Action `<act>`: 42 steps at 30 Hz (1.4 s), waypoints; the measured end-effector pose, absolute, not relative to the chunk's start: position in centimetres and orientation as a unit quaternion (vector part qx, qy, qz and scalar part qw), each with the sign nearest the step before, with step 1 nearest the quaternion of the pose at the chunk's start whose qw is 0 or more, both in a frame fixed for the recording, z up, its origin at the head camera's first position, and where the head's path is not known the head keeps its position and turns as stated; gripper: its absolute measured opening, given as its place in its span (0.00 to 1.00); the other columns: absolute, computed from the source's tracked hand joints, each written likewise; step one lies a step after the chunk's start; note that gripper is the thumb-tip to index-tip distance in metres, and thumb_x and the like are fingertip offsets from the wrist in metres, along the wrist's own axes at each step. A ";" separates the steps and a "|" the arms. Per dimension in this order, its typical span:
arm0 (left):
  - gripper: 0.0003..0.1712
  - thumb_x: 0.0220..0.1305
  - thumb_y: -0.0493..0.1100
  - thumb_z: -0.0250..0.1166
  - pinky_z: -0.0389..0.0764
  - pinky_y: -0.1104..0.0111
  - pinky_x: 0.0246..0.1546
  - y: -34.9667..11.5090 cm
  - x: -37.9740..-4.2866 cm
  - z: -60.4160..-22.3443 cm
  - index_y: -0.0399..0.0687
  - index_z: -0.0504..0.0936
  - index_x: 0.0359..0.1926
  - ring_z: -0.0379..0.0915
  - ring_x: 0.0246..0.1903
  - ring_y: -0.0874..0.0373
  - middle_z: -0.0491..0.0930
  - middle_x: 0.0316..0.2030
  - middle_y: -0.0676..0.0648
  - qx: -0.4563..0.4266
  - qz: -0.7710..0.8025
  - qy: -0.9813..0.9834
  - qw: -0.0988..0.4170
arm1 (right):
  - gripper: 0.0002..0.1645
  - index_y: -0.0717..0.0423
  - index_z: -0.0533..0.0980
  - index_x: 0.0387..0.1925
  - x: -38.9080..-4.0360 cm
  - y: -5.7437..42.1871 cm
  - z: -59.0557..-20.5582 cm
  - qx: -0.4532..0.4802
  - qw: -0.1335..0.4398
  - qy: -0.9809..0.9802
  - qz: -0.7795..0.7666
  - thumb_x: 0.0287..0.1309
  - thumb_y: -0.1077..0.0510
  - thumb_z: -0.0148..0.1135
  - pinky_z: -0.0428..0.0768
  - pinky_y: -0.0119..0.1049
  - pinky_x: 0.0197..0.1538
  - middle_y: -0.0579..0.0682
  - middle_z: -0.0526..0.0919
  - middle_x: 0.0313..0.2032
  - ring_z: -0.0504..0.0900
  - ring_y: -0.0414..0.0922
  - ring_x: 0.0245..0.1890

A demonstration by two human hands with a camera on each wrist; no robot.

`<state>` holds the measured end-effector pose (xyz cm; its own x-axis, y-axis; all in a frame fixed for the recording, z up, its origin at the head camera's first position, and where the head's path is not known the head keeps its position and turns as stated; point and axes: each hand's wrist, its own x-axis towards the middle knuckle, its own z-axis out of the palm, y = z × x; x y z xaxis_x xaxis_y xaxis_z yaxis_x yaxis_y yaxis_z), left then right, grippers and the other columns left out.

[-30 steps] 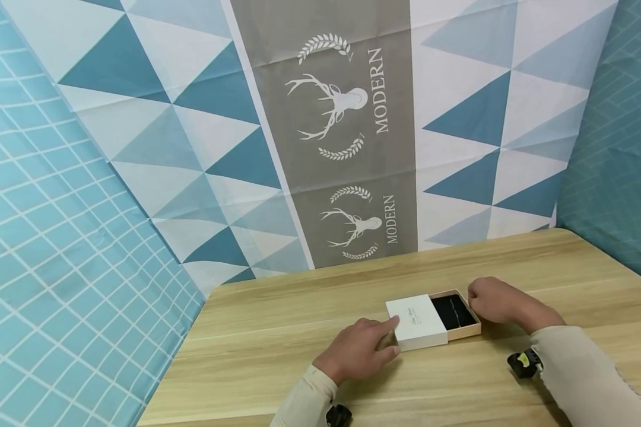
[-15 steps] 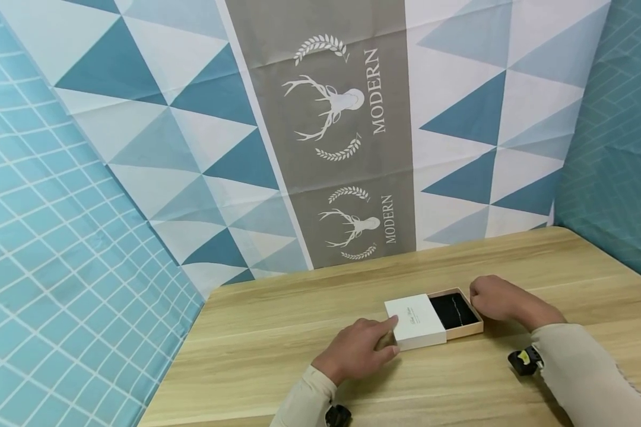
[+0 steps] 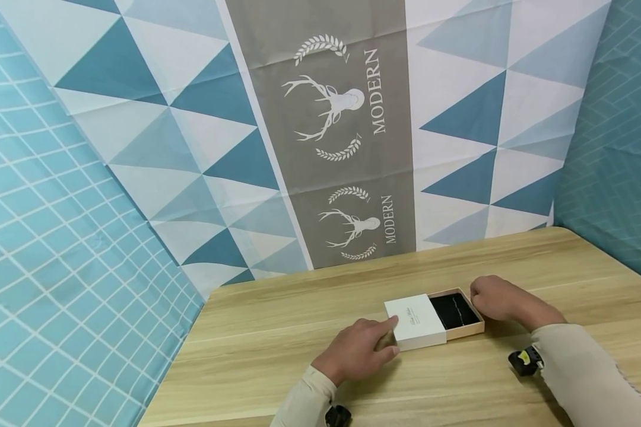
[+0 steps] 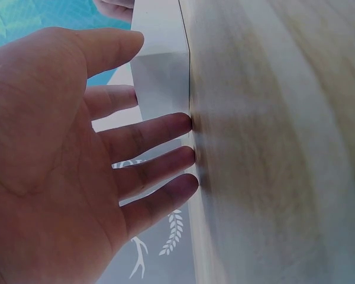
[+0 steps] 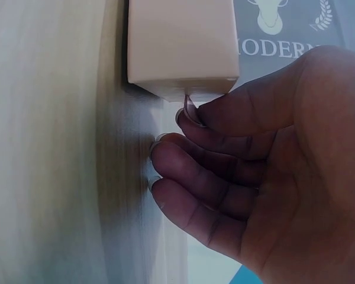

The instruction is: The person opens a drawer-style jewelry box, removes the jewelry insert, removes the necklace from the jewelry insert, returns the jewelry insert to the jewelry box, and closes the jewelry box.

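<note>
A white sliding gift box's sleeve (image 3: pixel 416 323) with small print lies flat on the table. From its right end sticks the box's pinkish-beige drawer (image 3: pixel 463 331), partly out, with a black insert (image 3: pixel 453 310) bearing a thin silvery chain (image 3: pixel 457 311). My left hand (image 3: pixel 355 349) rests its thumb and index fingertips against the sleeve's left end; in the left wrist view its fingers are fairly straight. At the drawer's outer end, my right hand (image 3: pixel 497 298) pinches a small ribbon pull tab (image 5: pixel 193 111) between thumb and index finger, the other fingers curled below.
The wood-grain table (image 3: pixel 278 320) carries the box. Behind it hangs a patterned backdrop (image 3: pixel 352 148) with deer prints, and blue tiled cloth (image 3: pixel 75 237) borders the left. Small black wrist cameras (image 3: pixel 524 361) sit under the sleeves.
The drawer has slid slightly farther right out of the sleeve along with my right hand. My left hand stays at the sleeve's left end.
</note>
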<state>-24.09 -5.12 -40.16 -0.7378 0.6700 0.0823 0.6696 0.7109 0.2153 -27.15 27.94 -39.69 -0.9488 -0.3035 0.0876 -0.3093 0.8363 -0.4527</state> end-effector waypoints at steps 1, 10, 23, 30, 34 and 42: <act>0.33 0.73 0.59 0.56 0.74 0.62 0.58 -5.1 -24.1 -40.2 0.59 0.66 0.75 0.72 0.60 0.57 0.78 0.60 0.53 0.362 0.116 0.925 0.001 | 0.16 0.58 0.77 0.23 -27.1 28.0 -39.7 0.158 0.006 -0.958 0.238 0.61 0.69 0.45 0.69 0.40 0.28 0.47 0.72 0.21 0.68 0.44 0.22; 0.33 0.74 0.59 0.56 0.74 0.62 0.58 -5.0 -24.3 -40.3 0.59 0.65 0.75 0.72 0.60 0.57 0.78 0.60 0.53 0.363 0.114 0.925 0.000 | 0.16 0.58 0.76 0.24 -27.2 28.2 -39.7 0.158 0.004 -0.958 0.241 0.61 0.69 0.45 0.68 0.39 0.28 0.47 0.71 0.21 0.67 0.44 0.21; 0.33 0.74 0.59 0.56 0.74 0.62 0.59 -5.1 -24.3 -40.4 0.59 0.65 0.75 0.72 0.60 0.57 0.78 0.60 0.53 0.363 0.116 0.924 -0.001 | 0.15 0.61 0.77 0.27 -27.3 28.3 -39.6 0.150 0.011 -0.959 0.241 0.64 0.68 0.46 0.69 0.39 0.28 0.48 0.73 0.23 0.69 0.44 0.22; 0.33 0.73 0.58 0.56 0.74 0.62 0.59 -5.1 -24.2 -40.4 0.59 0.66 0.75 0.72 0.60 0.57 0.78 0.61 0.53 0.362 0.121 0.924 0.000 | 0.14 0.60 0.76 0.30 -27.2 28.2 -39.8 0.145 0.018 -0.956 0.254 0.68 0.66 0.45 0.69 0.40 0.29 0.48 0.74 0.25 0.69 0.44 0.24; 0.33 0.73 0.59 0.56 0.74 0.62 0.59 -5.1 -24.2 -40.4 0.59 0.65 0.75 0.72 0.60 0.58 0.78 0.61 0.53 0.360 0.122 0.925 0.003 | 0.14 0.60 0.76 0.31 -27.3 28.2 -39.8 0.142 0.024 -0.956 0.256 0.70 0.66 0.46 0.70 0.40 0.29 0.48 0.74 0.26 0.70 0.44 0.24; 0.33 0.73 0.58 0.56 0.74 0.62 0.59 -5.1 -24.3 -40.4 0.59 0.65 0.75 0.72 0.60 0.58 0.78 0.60 0.53 0.361 0.122 0.925 0.004 | 0.13 0.58 0.73 0.31 -27.1 28.0 -39.9 0.139 0.033 -0.951 0.275 0.72 0.64 0.46 0.68 0.39 0.27 0.48 0.70 0.22 0.68 0.44 0.21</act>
